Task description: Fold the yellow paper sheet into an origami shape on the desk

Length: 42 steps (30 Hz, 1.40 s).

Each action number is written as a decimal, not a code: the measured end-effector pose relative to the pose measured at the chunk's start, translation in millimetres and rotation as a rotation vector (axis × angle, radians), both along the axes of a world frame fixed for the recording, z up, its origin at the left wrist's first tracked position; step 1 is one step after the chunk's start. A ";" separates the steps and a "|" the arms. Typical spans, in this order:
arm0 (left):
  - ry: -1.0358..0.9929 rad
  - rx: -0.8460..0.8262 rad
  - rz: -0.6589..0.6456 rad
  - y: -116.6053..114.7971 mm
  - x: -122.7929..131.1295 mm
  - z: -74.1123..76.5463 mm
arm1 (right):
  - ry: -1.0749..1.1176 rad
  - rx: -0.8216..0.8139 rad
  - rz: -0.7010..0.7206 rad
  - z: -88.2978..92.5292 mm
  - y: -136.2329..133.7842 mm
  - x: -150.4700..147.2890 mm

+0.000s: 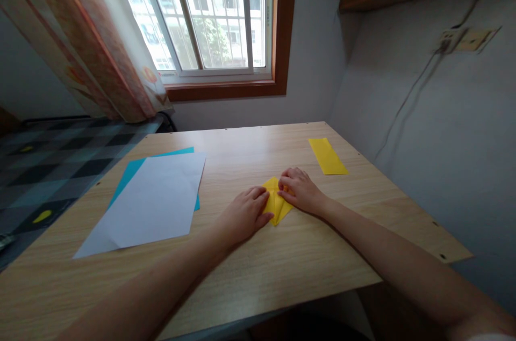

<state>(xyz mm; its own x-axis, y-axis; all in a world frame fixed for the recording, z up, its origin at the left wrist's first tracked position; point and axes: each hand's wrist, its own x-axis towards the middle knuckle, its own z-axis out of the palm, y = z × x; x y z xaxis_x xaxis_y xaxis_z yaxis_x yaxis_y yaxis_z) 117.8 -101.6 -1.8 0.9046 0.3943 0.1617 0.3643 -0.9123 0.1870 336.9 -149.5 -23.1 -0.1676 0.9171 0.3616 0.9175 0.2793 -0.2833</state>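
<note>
A small piece of yellow origami paper (274, 210), folded to a kite-like diamond with a crease down its middle, lies on the wooden table (258, 260). My left hand (250, 211) grips its left side, the thumb near the lower point and the fingers along the edge. On the upper right part, the bent fingers of my right hand (299, 188) are closed on a fold of the same paper. Both hands rest low over the tabletop, and my fingers cover the left and right corners of the paper.
A yellow paper strip (328, 157) lies at the far right of the table. To the left, a white sheet (157, 201) overlaps a blue sheet (128, 175). Behind stand a window (213, 24) and a curtain (100, 35); a power cable (407, 96) hangs on the right wall.
</note>
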 end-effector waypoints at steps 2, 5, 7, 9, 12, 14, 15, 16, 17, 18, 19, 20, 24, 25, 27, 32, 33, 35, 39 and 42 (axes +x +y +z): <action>0.016 0.003 -0.002 1.0 -2.1 0.1 | -0.031 0.010 0.001 2.1 -0.6 -1.2; 0.015 -0.003 -0.005 2.0 -3.6 -1.2 | -0.052 0.017 -0.008 4.2 -2.3 -2.5; 0.003 -0.019 0.005 2.8 -3.5 -2.4 | -0.038 0.002 -0.001 5.1 -4.1 -2.6; -0.007 -0.031 0.024 3.8 -3.0 -3.5 | -0.016 -0.022 0.014 5.7 -6.2 -2.0; -0.008 -0.034 0.046 5.4 -2.6 -4.3 | -0.003 -0.048 0.029 6.4 -9.2 -0.8; 0.002 -0.036 0.044 6.0 -2.6 -4.5 | -0.005 -0.056 0.025 6.6 -10.7 -0.9; 0.007 -0.036 0.039 6.0 -2.6 -4.6 | -0.007 -0.061 0.022 6.6 -11.3 -1.3; 0.013 -0.035 0.034 5.8 -2.7 -4.7 | -0.008 -0.068 0.020 6.6 -11.8 -1.8; 0.018 -0.032 0.032 5.6 -2.8 -4.8 | -0.008 -0.074 0.018 6.6 -12.1 -2.5; 0.020 -0.030 0.032 5.3 -2.8 -4.7 | -0.009 -0.081 0.017 6.5 -12.5 -3.2; 0.022 -0.029 0.033 5.1 -2.9 -4.4 | -0.010 -0.087 0.015 6.5 -12.8 -3.8; 0.025 -0.030 0.035 5.1 -3.0 -3.7 | -0.012 -0.092 0.013 6.5 -13.1 -4.3; 0.066 -0.053 0.027 7.8 -3.0 3.0 | -0.025 -0.112 0.000 7.4 -15.0 -5.9; 0.075 -0.059 0.016 8.9 -3.0 5.0 | -0.026 -0.115 -0.003 7.9 -15.9 -6.5; 0.079 -0.061 -0.009 10.7 -3.0 8.3 | -0.023 -0.120 -0.007 9.0 -17.9 -8.1; 0.050 -0.038 -0.016 10.4 -2.5 9.5 | 0.002 -0.148 0.004 9.3 -23.0 -12.0; 0.047 -0.037 -0.013 10.1 -2.4 9.4 | 0.009 -0.154 0.009 9.0 -23.6 -11.6; 0.043 -0.035 -0.012 9.7 -2.1 9.9 | 0.022 -0.163 0.027 8.5 -24.1 -9.4; 0.058 -0.037 -0.011 9.3 -1.6 11.4 | 0.080 -0.150 0.053 9.4 -21.3 -1.8; 0.067 0.005 0.017 5.8 0.1 7.0 | 0.128 -0.104 0.053 9.3 -14.9 1.9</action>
<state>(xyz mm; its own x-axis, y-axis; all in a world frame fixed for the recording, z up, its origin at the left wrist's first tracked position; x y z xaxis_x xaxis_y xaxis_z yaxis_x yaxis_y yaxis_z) 117.9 -95.8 5.3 0.9065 0.4094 0.1032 0.3916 -0.9066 0.1571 338.8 -164.5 -13.8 -0.1757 0.9419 0.2863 0.8566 0.2896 -0.4270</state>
